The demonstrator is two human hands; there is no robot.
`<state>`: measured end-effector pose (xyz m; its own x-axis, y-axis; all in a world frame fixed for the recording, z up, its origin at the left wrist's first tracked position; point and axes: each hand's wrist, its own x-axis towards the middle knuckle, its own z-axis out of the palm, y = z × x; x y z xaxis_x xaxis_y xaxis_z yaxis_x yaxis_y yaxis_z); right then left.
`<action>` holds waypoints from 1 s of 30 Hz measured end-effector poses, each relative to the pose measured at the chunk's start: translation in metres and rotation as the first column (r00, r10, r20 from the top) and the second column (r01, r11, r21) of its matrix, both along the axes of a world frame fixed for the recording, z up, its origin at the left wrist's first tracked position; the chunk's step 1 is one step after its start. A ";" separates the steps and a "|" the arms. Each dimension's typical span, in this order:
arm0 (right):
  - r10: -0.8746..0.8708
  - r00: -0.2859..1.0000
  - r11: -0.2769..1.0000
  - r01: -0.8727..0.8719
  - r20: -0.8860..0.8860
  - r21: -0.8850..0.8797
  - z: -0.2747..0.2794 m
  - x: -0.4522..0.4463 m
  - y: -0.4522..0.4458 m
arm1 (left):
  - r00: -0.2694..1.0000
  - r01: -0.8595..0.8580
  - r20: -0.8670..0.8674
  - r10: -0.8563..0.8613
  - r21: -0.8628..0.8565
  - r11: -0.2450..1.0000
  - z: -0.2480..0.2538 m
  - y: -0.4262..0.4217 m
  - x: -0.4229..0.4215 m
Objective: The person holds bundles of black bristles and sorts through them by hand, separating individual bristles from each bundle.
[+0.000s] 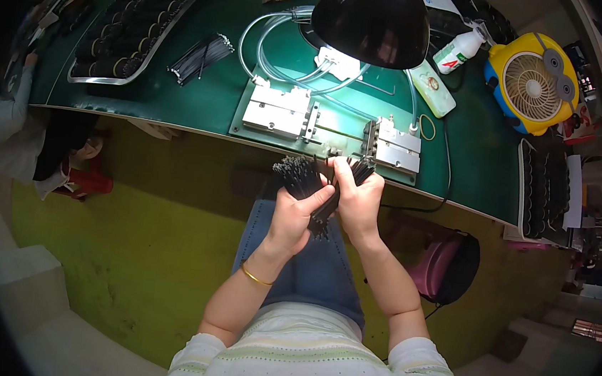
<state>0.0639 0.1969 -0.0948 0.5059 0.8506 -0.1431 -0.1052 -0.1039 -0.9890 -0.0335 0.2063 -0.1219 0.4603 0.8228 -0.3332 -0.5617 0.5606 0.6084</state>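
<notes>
My left hand (291, 217) is closed round a thick bundle of thin black rods (298, 174), whose ends fan out above the fist. Close beside it, my right hand (358, 203) grips a smaller bunch of black rods (364, 169), thumb pointing up. Between the two hands the rods cross over, and some ends stick out below. Both hands are over my lap, just in front of the table edge. Beyond them stands a metal fixture with a left block (276, 110) and a right block (397, 148) on a base plate (241, 120).
A black lamp (373, 22) hangs over the green table (144, 99). Loose black rods (200, 59) lie left of the coiled clear tubing (262, 45). A tray (131, 23) holds black bundles. At right are a white bottle (461, 49), a phone (433, 88) and a yellow fan (532, 83).
</notes>
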 end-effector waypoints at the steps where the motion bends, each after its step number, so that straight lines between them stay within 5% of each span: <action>1: -0.007 1.000 1.000 0.007 0.004 0.006 -0.002 0.000 0.001 | 1.000 -0.001 -0.004 0.001 0.003 1.000 0.000 0.000 0.000; 20: -0.035 0.993 0.999 0.032 -0.112 -0.033 0.000 0.002 0.002 | 1.000 0.014 0.020 -0.014 -0.011 1.000 0.003 0.003 0.001; 30: -0.019 0.999 1.000 0.019 0.042 0.000 0.003 -0.003 0.000 | 1.000 0.014 -0.013 -0.013 0.041 0.999 0.001 -0.001 -0.001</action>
